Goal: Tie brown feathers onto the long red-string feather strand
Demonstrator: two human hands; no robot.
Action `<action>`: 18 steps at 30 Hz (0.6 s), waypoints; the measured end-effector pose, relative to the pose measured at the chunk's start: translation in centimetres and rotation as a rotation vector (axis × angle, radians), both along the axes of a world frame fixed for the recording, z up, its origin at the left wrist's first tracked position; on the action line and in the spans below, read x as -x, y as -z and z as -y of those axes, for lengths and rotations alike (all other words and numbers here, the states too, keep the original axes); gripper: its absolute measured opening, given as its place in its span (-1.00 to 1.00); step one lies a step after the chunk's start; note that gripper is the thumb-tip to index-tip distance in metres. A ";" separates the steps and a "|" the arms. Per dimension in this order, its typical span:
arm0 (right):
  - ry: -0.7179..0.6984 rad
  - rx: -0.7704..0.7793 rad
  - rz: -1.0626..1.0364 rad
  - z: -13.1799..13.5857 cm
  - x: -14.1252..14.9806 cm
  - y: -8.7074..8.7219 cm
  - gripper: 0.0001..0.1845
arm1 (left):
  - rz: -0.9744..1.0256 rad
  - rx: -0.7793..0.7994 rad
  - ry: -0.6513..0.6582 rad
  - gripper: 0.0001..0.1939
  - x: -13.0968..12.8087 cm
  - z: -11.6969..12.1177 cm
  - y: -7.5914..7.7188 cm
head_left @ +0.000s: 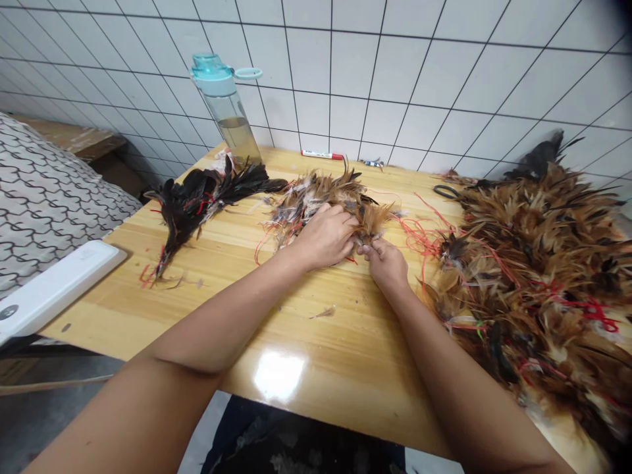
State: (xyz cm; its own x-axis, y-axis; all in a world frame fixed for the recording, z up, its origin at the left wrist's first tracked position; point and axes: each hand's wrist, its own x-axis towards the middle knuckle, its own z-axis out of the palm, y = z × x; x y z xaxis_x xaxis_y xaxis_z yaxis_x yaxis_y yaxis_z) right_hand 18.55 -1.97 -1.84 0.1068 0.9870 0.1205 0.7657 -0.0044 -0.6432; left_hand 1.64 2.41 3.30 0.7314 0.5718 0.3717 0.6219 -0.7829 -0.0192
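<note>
A loose pile of brown and grey feathers (316,191) lies at the middle of the wooden table. Over its front right side rests my left hand (328,234), fingers curled down into the feathers, their tips hidden. Close beside it, my right hand (388,263) is closed in a pinch at the base of a small brown feather bunch (375,220). Red string (422,237) lies tangled to the right of the hands. A few black feathers (197,194) are bundled with red ties at the left.
A large heap of brown feathers (533,250) covers the right side of the table. Scissor handles (446,191) poke out beside it. A water bottle (227,112) and a red-capped marker (320,155) stand and lie near the tiled wall. A white device (59,289) sits at the left edge.
</note>
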 end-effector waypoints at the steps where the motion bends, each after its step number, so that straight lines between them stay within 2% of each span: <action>1: 0.006 -0.001 -0.020 -0.1 -0.1 0.1 -0.75 | 0.006 -0.009 -0.004 -0.81 0.0 0.1 0.0; 9: -0.064 0.018 -0.158 -0.6 -0.3 0.7 -0.79 | 0.053 -0.044 0.016 -0.80 -0.3 0.1 0.4; 14: 0.008 -0.057 -0.305 -1.0 -0.7 1.4 -0.73 | 0.302 -0.114 -0.011 -0.80 0.0 0.4 -0.1; 16: 0.053 -0.088 -0.408 -1.2 -0.9 2.0 -0.72 | 0.398 -0.071 -0.010 -0.83 -0.2 0.5 -0.2; 18: 0.056 -0.107 -0.475 -1.4 -1.1 2.3 -0.72 | 0.448 0.095 0.029 -0.83 -0.6 0.6 0.1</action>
